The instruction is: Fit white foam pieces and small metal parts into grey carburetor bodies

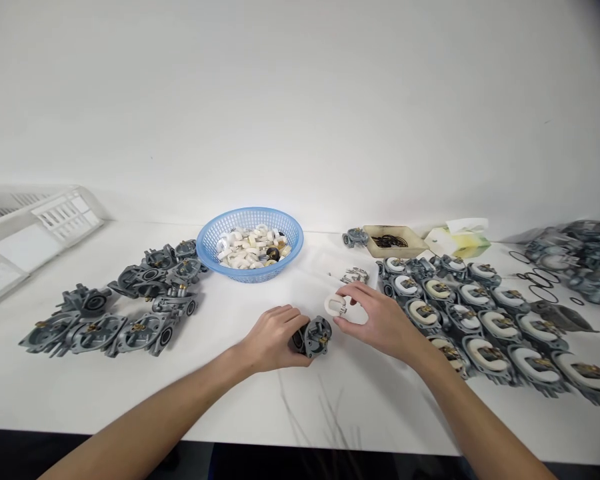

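Observation:
My left hand is wrapped round a grey metal carburetor body, its open round side facing up with brass parts inside. Just to the right, my right hand pinches a white C-shaped float between thumb and fingers, apart from the body and slightly above it. Behind my right hand, small metal pins lie in a shallow clear tray. A blue basket beyond my left hand holds many white floats.
Grey bodies without floats stand at left. Rows of bodies with white floats fill the right. Behind are a tray of black rings, a tissue box, loose rings and a white crate at far left.

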The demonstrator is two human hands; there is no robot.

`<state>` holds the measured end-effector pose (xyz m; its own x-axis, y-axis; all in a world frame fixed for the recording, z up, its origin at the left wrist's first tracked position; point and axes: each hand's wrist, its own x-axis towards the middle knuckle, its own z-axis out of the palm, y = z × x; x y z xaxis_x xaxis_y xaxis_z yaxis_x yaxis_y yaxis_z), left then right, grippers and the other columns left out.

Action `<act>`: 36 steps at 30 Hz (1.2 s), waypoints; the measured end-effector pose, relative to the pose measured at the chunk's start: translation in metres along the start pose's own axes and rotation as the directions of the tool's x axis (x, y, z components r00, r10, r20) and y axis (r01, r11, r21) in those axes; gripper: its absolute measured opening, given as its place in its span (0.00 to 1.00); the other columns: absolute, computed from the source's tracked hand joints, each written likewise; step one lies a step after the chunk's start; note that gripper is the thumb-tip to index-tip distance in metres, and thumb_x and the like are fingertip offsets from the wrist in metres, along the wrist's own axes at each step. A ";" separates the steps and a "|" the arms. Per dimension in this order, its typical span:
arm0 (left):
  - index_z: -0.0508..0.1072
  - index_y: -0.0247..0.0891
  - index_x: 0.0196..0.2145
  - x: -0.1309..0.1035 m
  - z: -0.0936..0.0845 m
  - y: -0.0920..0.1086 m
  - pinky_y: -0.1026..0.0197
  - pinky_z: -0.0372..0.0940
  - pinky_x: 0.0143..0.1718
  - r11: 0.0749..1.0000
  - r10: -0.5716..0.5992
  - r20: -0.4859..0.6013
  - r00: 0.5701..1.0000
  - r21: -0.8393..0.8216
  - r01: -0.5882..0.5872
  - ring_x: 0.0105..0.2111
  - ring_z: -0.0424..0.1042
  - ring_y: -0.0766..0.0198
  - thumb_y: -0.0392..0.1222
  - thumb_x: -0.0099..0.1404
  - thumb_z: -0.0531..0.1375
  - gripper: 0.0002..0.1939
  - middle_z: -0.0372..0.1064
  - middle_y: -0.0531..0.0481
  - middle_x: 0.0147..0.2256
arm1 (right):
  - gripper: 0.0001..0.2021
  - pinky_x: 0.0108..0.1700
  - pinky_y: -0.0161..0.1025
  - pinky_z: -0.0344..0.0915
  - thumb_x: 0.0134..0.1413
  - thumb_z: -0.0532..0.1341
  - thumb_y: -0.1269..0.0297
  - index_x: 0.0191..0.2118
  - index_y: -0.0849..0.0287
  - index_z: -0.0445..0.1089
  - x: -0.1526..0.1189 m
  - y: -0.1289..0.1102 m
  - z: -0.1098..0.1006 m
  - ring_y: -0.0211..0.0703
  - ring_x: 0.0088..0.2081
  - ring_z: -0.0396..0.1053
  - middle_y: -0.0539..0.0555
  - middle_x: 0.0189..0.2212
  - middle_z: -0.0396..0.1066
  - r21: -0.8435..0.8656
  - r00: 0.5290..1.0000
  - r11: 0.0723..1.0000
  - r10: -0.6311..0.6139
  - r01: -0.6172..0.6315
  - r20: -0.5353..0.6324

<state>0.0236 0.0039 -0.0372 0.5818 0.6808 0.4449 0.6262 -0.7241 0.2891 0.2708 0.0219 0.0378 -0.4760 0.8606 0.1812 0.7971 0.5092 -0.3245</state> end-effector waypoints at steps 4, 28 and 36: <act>0.70 0.37 0.41 -0.002 -0.006 -0.003 0.57 0.62 0.29 0.986 0.078 -0.033 0.996 0.151 -0.072 0.29 0.69 0.56 0.47 0.55 0.67 0.19 0.70 0.48 0.31 | 0.16 0.43 0.42 0.69 0.59 0.61 0.54 0.51 0.52 0.68 0.008 0.003 0.016 0.51 0.42 0.74 0.55 0.46 0.74 0.041 0.997 0.997 0.074 -0.072 -0.030; 0.71 0.35 0.35 0.075 -0.077 -0.006 0.60 0.59 0.28 0.816 -0.113 0.294 0.949 0.573 -0.080 0.35 0.73 0.52 0.41 0.57 0.68 0.12 0.73 0.43 0.33 | 0.13 0.41 0.42 0.65 0.54 0.63 0.60 0.46 0.54 0.70 -0.006 0.009 0.037 0.47 0.41 0.73 0.52 0.42 0.76 0.256 0.996 0.966 0.067 -0.049 -0.062; 0.71 0.38 0.31 0.033 -0.081 -0.004 0.64 0.58 0.28 0.883 -0.408 -0.225 0.885 0.148 0.445 0.26 0.66 0.64 0.54 0.61 0.66 0.16 0.67 0.55 0.25 | 0.17 0.59 0.46 0.63 0.52 0.64 0.64 0.49 0.57 0.69 -0.019 -0.021 0.064 0.53 0.59 0.67 0.58 0.58 0.70 0.372 0.927 0.882 -0.356 0.291 0.120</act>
<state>-0.0021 0.0204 0.0447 0.1430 0.8729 0.4664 0.8888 -0.3206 0.3276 0.2390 -0.0062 -0.0185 -0.7696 0.6148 0.1723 0.4261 0.6955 -0.5785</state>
